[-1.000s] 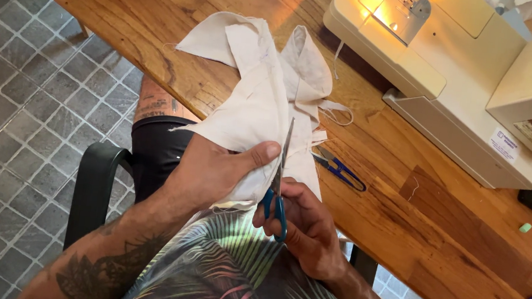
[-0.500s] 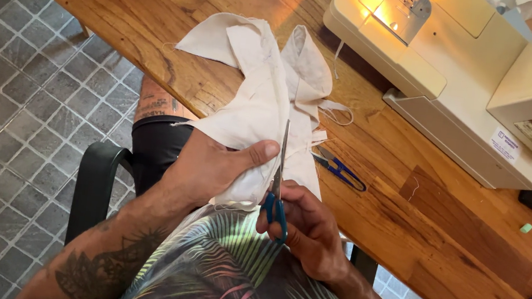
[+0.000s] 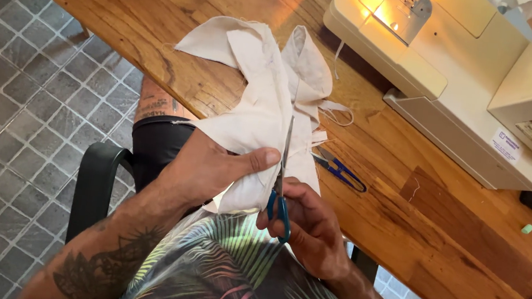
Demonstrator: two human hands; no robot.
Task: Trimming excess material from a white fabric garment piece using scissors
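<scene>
Cutting runs lengthwise through the cream cotton cloth [image 3: 263,113], which hangs over the near edge of the wooden table [image 3: 162,13]. The left hand [image 3: 208,166] pinches the cloth, thumb closed on the fold. The right hand [image 3: 310,230] has its fingers through the blue-handled scissors [image 3: 282,184], blades nearly closed. By my judgement, most of the length beyond the tips remains uncut.

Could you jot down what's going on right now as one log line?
left hand: grips cream cloth | right hand: works blue-handled scissors, blades up along cloth | wooden table: sewing machine, small blue snips
</scene>
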